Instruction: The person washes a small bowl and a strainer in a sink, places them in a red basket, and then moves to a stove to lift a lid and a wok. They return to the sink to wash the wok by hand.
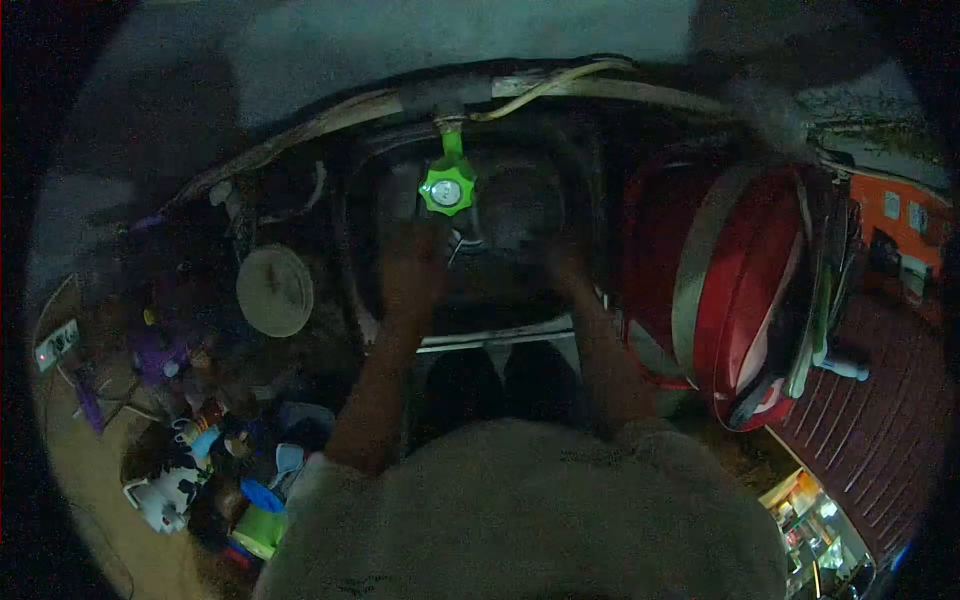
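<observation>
— Where are the hands?
— Both reach into the dark basin [520, 325] at frame centre; left hand [412, 262] sits just below the green tap knob [446, 188], right hand [565, 262] opposite. Too blurred to tell whether the fingers grip anything
— What's in the basin?
— Cannot tell; it's murky. Right of it, a red tub [745, 290]; left, a pale round lid [274, 290]

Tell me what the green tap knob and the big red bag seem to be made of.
Green tap knob: probably moulded plastic, given its bright uniform colour and lobed shape with a pale centre cap. Red bag: looks like soft fabric or vinyl, with a slight sheen and a pale strap; the dim light leaves it open.
</observation>
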`<state>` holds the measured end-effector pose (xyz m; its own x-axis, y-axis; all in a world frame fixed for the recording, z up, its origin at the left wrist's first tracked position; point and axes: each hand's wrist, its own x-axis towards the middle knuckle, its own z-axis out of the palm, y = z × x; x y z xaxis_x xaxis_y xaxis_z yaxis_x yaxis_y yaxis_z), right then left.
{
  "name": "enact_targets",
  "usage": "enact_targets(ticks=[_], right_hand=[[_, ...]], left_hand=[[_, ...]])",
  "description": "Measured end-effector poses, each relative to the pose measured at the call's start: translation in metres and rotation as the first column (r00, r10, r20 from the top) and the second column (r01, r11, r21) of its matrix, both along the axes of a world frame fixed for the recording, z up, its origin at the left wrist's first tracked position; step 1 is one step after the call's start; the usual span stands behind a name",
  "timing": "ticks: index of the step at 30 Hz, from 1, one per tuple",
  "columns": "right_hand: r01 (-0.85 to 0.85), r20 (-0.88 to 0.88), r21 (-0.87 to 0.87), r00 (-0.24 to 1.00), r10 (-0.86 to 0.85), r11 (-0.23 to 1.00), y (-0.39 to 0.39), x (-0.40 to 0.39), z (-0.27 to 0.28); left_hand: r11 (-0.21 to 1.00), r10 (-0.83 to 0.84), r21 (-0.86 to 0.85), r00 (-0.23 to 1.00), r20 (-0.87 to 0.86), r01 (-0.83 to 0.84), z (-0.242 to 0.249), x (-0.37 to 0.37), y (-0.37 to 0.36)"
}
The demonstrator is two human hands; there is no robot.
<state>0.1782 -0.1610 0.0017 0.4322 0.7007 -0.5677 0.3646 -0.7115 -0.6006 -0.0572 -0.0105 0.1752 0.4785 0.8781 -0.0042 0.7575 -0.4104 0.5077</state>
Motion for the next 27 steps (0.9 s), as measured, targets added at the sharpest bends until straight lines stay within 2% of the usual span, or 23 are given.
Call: enact_targets(ticks=[3, 5, 6, 8, 10, 12, 14, 16, 17, 19, 20, 22, 24, 25, 26, 27], right_hand=[[-0.035, -0.080, -0.014, 0.996, 0.033, 0.999, -0.008, -0.016, 0.019], [-0.048, -0.132, -0.011, 0.990, 0.046, 0.999, -0.010, -0.030, 0.032], [-0.054, -0.153, -0.008, 0.987, 0.052, 0.999, -0.010, -0.035, 0.035], [-0.057, -0.190, 0.000, 0.980, 0.056, 0.998, -0.009, -0.044, 0.044], [-0.045, -0.220, 0.005, 0.974, 0.044, 0.999, -0.008, -0.049, 0.051], [-0.033, -0.237, 0.010, 0.971, 0.034, 0.999, -0.008, -0.048, 0.058], [0.017, -0.245, 0.006, 0.969, -0.015, 1.000, -0.006, -0.045, 0.062], [0.060, -0.258, -0.012, 0.964, -0.061, 0.998, 0.002, -0.039, 0.056], [0.043, -0.275, 0.032, 0.961, -0.033, 0.999, 0.012, -0.033, 0.059], [0.010, -0.313, 0.113, 0.949, 0.026, 0.993, 0.031, -0.026, 0.070], [-0.007, -0.330, 0.153, 0.942, 0.058, 0.988, 0.037, -0.023, 0.072], [-0.028, -0.343, 0.193, 0.934, 0.094, 0.981, 0.037, -0.019, 0.080], [0.137, -0.502, 0.136, 0.863, -0.051, 0.981, 0.033, -0.013, 0.089], [0.189, -0.551, 0.108, 0.829, -0.099, 0.976, 0.032, -0.012, 0.091], [0.068, -0.351, 0.150, 0.936, -0.011, 0.986, 0.037, -0.013, 0.101], [-0.062, -0.127, 0.169, 0.988, 0.084, 0.984, 0.042, -0.012, 0.107]], left_hand=[[0.935, 0.142, -0.320, 0.988, -0.051, -0.151, -0.048, 0.067, 0.012], [0.941, -0.096, -0.323, 0.995, 0.022, 0.098, -0.084, 0.086, 0.012], [0.941, -0.089, -0.326, 0.996, 0.023, 0.091, -0.077, 0.092, 0.007], [0.971, -0.195, -0.117, 0.975, 0.110, 0.208, -0.055, 0.100, -0.001], [0.944, -0.326, 0.106, 0.931, 0.165, 0.312, -0.027, 0.108, -0.008], [0.906, -0.402, 0.221, 0.899, 0.175, 0.362, -0.026, 0.110, -0.010], [0.962, -0.017, 0.270, 0.969, 0.247, -0.052, -0.059, 0.108, -0.003], [0.977, -0.022, 0.194, 0.855, 0.518, -0.093, -0.143, 0.099, 0.006], [0.990, 0.014, 0.119, 0.881, 0.472, -0.080, -0.119, 0.095, -0.002], [0.997, 0.045, 0.040, 0.908, 0.417, -0.068, -0.105, 0.093, -0.016], [0.989, -0.039, -0.130, 0.981, 0.190, 0.064, -0.104, 0.096, -0.022], [0.936, -0.162, -0.319, 0.987, -0.025, 0.145, -0.104, 0.099, -0.022], [0.920, -0.322, -0.188, 0.937, 0.133, 0.343, -0.104, 0.104, -0.008], [0.921, -0.318, -0.192, 0.939, 0.132, 0.339, -0.106, 0.108, -0.008], [0.952, -0.228, -0.116, 0.908, 0.352, 0.284, -0.106, 0.113, -0.011], [0.966, -0.181, -0.081, 0.870, 0.460, 0.244, -0.104, 0.113, -0.011]])
